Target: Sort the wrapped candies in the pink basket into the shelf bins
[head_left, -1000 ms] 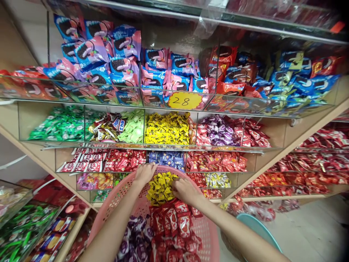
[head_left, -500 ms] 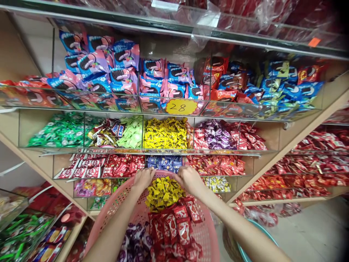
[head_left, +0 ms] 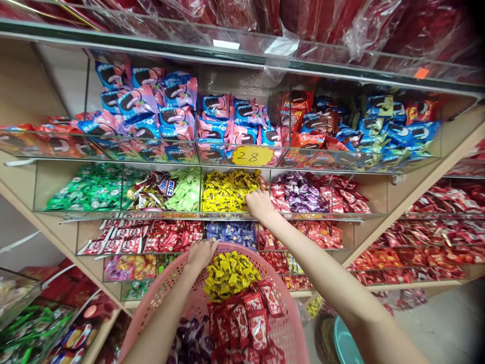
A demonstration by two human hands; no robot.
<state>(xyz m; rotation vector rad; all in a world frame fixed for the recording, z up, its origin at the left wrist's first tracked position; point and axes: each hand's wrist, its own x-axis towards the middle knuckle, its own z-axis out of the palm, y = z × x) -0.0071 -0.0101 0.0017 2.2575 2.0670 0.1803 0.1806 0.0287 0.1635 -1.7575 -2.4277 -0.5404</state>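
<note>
My left hand (head_left: 202, 254) is closed over the far rim of a pink perforated plastic basket (head_left: 291, 323). In the basket lie yellow-wrapped candies (head_left: 232, 273), red packets (head_left: 242, 316) and purple-wrapped candies (head_left: 191, 338). Raised above the rim, my right hand (head_left: 260, 206) is at the front right corner of a shelf compartment heaped with yellow-wrapped candies (head_left: 227, 192). Its fingers are curled in; whether anything is inside them is hidden.
Clear-fronted shelves hold blue and pink cookie packs (head_left: 138, 101), green candies (head_left: 91, 187) and purple candies (head_left: 303, 192). A yellow tag (head_left: 252, 155) reads 28. A teal tub (head_left: 344, 338) stands on the floor at right. More red packets (head_left: 439, 227) fill shelves to the right.
My right hand has let go of the basket rim and risen to the yellow candy compartment. The left hand stays on the rim. The view has shifted slightly.
</note>
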